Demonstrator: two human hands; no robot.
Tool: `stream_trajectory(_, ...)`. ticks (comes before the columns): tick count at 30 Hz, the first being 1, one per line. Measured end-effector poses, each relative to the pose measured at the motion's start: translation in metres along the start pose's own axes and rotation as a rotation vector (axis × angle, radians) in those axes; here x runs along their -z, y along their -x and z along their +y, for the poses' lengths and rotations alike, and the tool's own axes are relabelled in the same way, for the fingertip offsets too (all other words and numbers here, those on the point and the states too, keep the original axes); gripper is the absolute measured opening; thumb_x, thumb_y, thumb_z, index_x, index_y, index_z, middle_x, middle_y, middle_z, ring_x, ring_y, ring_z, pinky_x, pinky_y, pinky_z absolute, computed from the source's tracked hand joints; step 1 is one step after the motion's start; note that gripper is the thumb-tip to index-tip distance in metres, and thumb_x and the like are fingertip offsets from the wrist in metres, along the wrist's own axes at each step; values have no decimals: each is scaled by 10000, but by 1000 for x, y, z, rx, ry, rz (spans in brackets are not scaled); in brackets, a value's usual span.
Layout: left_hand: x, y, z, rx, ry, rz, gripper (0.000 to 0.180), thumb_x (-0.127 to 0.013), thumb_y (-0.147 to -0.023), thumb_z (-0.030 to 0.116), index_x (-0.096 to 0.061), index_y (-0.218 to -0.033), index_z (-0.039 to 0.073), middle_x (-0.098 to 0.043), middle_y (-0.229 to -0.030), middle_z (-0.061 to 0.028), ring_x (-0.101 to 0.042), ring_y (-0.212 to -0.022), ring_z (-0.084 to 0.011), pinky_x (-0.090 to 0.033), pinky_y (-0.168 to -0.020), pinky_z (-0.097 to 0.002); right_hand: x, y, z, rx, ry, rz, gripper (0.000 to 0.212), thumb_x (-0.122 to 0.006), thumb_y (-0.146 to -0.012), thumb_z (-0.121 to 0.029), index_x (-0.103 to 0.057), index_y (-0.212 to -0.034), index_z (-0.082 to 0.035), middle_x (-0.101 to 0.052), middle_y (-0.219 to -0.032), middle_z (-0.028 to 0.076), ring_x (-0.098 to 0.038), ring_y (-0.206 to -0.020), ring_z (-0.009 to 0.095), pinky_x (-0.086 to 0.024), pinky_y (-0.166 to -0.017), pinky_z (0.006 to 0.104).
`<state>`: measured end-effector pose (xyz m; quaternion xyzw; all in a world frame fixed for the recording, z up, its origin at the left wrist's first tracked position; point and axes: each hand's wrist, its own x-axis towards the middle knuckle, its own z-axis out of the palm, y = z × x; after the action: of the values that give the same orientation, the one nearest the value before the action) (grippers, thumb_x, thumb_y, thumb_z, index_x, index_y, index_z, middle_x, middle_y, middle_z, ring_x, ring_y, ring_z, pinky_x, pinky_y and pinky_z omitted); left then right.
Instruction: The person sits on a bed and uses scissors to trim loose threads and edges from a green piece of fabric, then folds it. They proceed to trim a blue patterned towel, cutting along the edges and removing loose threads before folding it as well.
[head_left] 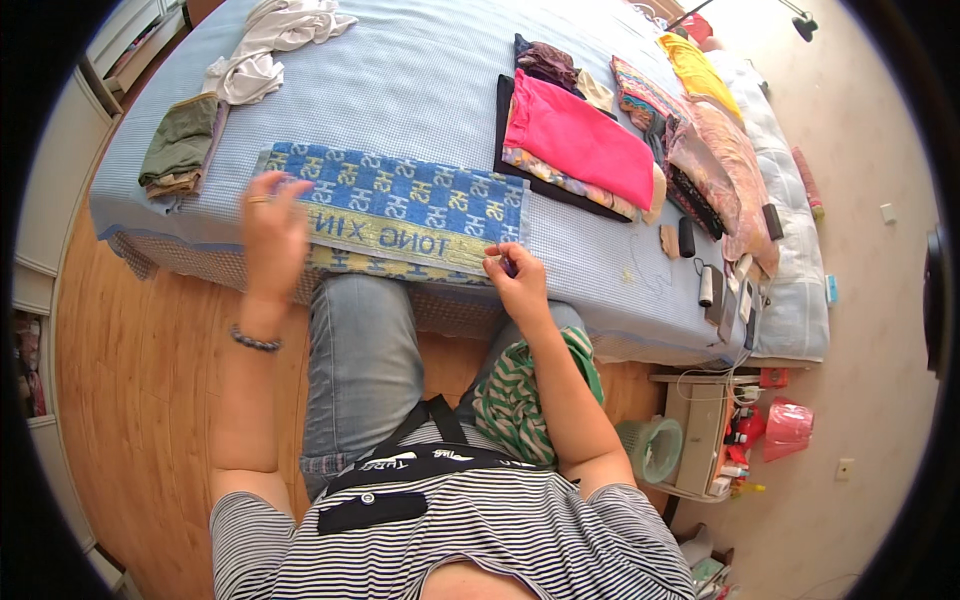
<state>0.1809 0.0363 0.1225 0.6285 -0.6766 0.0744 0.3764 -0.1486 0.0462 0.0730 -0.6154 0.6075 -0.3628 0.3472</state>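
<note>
A blue and yellow patterned towel (400, 195) lies at the bed's near edge, long side toward me. Its near part hangs over my lap, in a yellow band and a patterned strip. At its near right corner my right hand (520, 283) pinches the edge between thumb and fingers. Over the left end of the towel is my left hand (273, 235), blurred by motion, wearing a ring; whether its fingers touch the cloth cannot be made out. A green and white zigzag cloth (515, 405) rests on my lap beside my right forearm.
On the light blue bedspread (420, 90) sit a folded green garment (182, 140), a crumpled white cloth (262, 55) and a pile topped by pink fabric (580, 135). Pillows (725, 190) line the right side, near small dark items. A bedside cabinet (692, 430) and pale green basket (650, 448) stand right.
</note>
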Motion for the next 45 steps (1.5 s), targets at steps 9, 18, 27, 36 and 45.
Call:
stream_trajectory(9,-98,22,113,-229,453,-494,138,-668,-753,57,-651,-889,39,-591,-903,-104,-579,-882,-281,-482,-768,-376,-20,-17,9,74,-114,46,226,-662,-826,-114,-616,-1004,17,-626,-871,104,-584,-738,149,-476,-671,284)
stream_trajectory(18,-113,11,96,154,717,-580,122,-648,-804,125,-627,-792,6,-613,-790,-122,-599,-735,-281,-474,-659,-372,-7,-9,3,202,17,-28,250,-666,-828,-135,-642,-1034,5,-596,-830,113,-601,-729,226,-481,-668,312)
stream_trajectory(27,-119,14,100,95,673,-544,132,-616,-835,122,-593,-807,-4,-589,-828,-128,-587,-772,-286,-468,-684,-370,-3,0,-12,255,228,-2,214,-673,-804,-146,-651,-986,-33,-599,-845,113,-624,-724,281,-499,-641,365)
stream_trajectory(36,-130,18,96,85,812,-452,107,-609,-830,74,-580,-794,-23,-587,-885,-111,-577,-789,-251,-470,-697,-333,-13,-4,-14,236,305,78,208,-657,-814,-174,-646,-978,-48,-595,-859,107,-624,-720,288,-502,-635,387)
stream_trajectory(45,-127,20,99,129,826,-489,91,-599,-846,46,-569,-800,-27,-559,-953,-96,-541,-831,-186,-445,-705,-284,-26,-7,-12,316,400,111,174,-638,-826,-185,-646,-950,-62,-587,-857,106,-620,-720,313,-503,-625,416)
